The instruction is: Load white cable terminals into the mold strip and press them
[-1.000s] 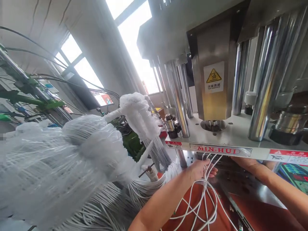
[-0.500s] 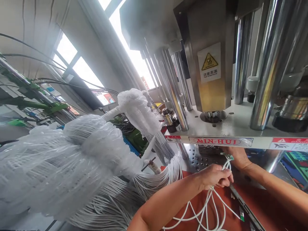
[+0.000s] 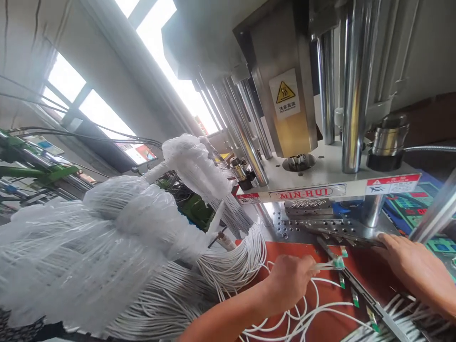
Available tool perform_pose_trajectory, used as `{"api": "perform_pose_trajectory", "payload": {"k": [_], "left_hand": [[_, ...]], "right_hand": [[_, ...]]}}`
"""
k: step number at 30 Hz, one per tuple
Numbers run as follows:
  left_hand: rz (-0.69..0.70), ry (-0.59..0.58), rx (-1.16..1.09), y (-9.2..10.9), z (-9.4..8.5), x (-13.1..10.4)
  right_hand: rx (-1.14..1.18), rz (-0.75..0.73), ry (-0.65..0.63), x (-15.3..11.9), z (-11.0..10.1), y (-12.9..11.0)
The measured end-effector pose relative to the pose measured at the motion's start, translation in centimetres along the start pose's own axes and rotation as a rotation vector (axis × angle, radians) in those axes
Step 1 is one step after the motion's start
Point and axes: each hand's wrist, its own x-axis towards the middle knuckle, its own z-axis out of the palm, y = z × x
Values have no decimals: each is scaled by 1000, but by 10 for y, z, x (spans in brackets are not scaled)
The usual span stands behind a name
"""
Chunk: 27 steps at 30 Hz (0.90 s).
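My left hand [image 3: 290, 278] is closed round a small bunch of white cables [image 3: 324, 267] above the red mat. Small green-and-metal connector ends [image 3: 339, 262] stick out to the right of its fingers. Just beyond them, a narrow metal rail [image 3: 372, 300] lies slantwise on the mat, with several green cable ends along it. My right hand [image 3: 406, 259] grips the right end of a long dark metal bar [image 3: 344, 236] at the front of the press bed. Its fingertips are partly hidden behind the bar.
The press [image 3: 306, 187] stands above, with chrome columns and a high-temperature label [image 3: 285, 93]. A perforated metal bed [image 3: 285, 228] lies below. Plastic-wrapped cable bundles [image 3: 131, 223] fill the left side. More white cables [image 3: 395, 318] lie at lower right, near a control panel [image 3: 409, 202].
My right hand has come out from under the press to the right and now holds the metal bar. My left hand has moved left and lower with the cables. The view has shifted right.
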Motion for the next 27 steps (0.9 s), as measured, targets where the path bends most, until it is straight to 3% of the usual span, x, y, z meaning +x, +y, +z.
{"api": "perform_pose_trajectory", "payload": {"k": [3,6,8,10,13,17,27], "left_hand": [[176,66,442,2,17,-6],[293,237,744,6,26,-11],[368,365,875,7,28,-14],[466,417,900,5,28,-16],[550,294,727,-2,24,-20],[439,45,468,-9,14,-21],[261,-152,207,-7,-6,-27]], "right_hand": [[-70,52,-81,-10,-4,5],[-151,66,-175,-12,-9,1],[-180,51,-207,-12,-11,-2],[-197,38,-221,-11,-13,-4],[-199,25,-223,-13,-13,-3],[-189,-16,-179,-14,-7,4],[-264,4,-204,-13,-9,2]]}}
